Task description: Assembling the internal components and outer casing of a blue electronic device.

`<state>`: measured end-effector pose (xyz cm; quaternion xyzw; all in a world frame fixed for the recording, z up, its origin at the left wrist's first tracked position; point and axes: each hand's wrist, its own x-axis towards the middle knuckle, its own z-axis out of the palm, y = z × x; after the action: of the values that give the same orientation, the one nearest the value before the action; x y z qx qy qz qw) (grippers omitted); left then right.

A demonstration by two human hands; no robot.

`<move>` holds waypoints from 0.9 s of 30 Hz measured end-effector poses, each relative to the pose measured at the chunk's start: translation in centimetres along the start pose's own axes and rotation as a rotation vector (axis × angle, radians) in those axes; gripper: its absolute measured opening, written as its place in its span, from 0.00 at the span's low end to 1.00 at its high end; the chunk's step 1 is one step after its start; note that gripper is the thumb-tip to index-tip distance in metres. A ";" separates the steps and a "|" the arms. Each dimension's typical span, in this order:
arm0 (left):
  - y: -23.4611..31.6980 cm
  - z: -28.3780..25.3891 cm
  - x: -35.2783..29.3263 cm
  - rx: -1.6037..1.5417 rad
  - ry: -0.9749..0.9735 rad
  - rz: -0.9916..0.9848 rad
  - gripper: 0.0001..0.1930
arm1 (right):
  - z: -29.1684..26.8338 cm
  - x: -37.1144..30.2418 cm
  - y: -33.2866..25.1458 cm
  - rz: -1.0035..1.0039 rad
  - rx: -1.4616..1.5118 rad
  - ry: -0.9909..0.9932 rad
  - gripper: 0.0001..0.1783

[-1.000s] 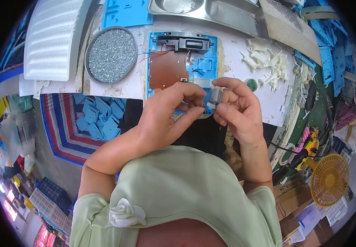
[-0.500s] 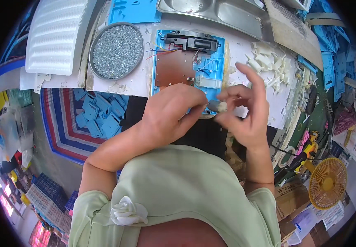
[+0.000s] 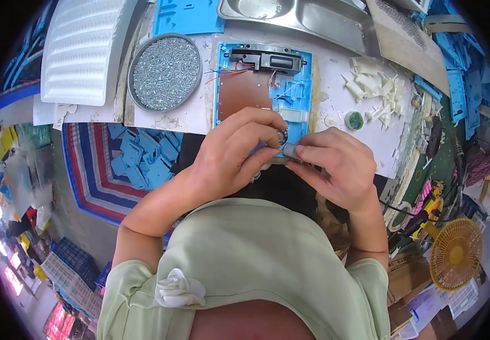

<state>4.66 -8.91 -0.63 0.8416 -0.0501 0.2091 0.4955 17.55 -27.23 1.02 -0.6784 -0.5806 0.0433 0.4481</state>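
Note:
My right hand [image 3: 338, 164] pinches a small grey cylinder [image 3: 290, 151] between thumb and fingers, just beyond the near edge of a blue plastic housing [image 3: 307, 85]. Close against it, my left hand [image 3: 231, 144] is closed, its fingertips together by a small dark round part [image 3: 283, 137]; what exactly they grip is hidden. Inside the housing are a brown circuit board [image 3: 244, 93], a black module [image 3: 273, 60] along the far side, and a whitish translucent piece [image 3: 293, 115]. Thin coloured wires [image 3: 222, 72] stick out to the left. My left hand covers the housing's near left corner.
A round tray of screws [image 3: 164, 73] stands left of the housing. To the right lie white plastic parts [image 3: 372, 88] and a small green round tub [image 3: 354, 120]. A metal tray [image 3: 324, 25] sits behind. Blue pieces [image 3: 143, 156] fill a striped bag [image 3: 94, 175] below left.
My right hand has moved left and closed its fingers round the grey cylinder, which has turned. The green tub, hidden before, now shows. My left fingertips have shifted slightly.

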 end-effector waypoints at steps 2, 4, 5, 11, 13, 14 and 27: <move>0.1 0.2 -0.3 0.017 -0.003 -0.016 0.13 | 0.2 -0.4 0.0 0.002 0.007 0.025 0.21; 0.3 0.2 -0.5 0.002 0.001 -0.063 0.12 | 0.2 -0.7 0.1 0.010 0.005 0.046 0.21; 0.5 0.2 -0.5 -0.022 0.006 -0.102 0.11 | 0.2 -0.9 0.1 0.016 0.000 0.055 0.22; -0.3 -0.3 0.7 -0.100 0.070 -0.244 0.11 | -0.5 -1.9 0.9 0.087 -0.010 0.172 0.22; -0.4 0.4 2.1 0.045 0.181 -0.285 0.12 | -0.7 -2.3 1.5 0.141 0.010 0.241 0.21; -1.2 -0.2 3.4 0.398 0.076 -0.060 0.13 | -0.9 -2.6 1.8 0.178 0.025 0.274 0.20; -3.2 1.0 2.5 0.350 -0.046 0.150 0.11 | -0.4 -2.1 3.8 0.402 0.179 0.432 0.18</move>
<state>8.16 -7.82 -2.64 0.9133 -0.0871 0.2315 0.3234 19.98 -28.94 -2.21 -0.7308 -0.3200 0.0368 0.6019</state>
